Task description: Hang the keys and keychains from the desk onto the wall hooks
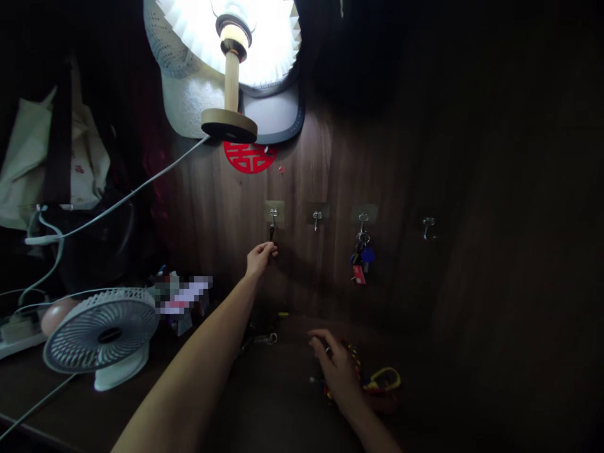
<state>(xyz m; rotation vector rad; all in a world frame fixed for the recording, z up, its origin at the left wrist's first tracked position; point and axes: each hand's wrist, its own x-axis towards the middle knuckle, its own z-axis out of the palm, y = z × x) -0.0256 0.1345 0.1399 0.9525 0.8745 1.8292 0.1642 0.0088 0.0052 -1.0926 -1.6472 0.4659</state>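
- The left hand [260, 260] is raised to the wall, its grip closed: thumb and fingers pinch a dark strap [271, 234] that hangs from the first hook [273, 218].
- That hook sits on a pale adhesive plate [274, 211], on a wood panel [221, 207].
- The right hand [336, 371] is low over the bench [278, 406], its fingers half curled and its grip partly open. Whether it has hold of anything small is hard to tell in the shadow.
- Just beside the right hand lies a braided red-and-yellow cord [357, 368], with a yellow loop [382, 380] on its far side.
- A small metal piece [265, 338] lies on the bench, below the left hand.
- Along the panel to the right are a bare second hook [317, 219], a third hook [363, 221] carrying a bunch of keys [359, 259], and a fourth hook [428, 228] in deep shadow.
- Above the hooks are a red paper cut-out [250, 156] and a lit lamp [231, 82].
- On the left of the bench stand a white fan [101, 330] and a power strip [16, 335], with a cloth bag [51, 165] higher up. A blurred patch [182, 296] hides whatever lies beside the fan.
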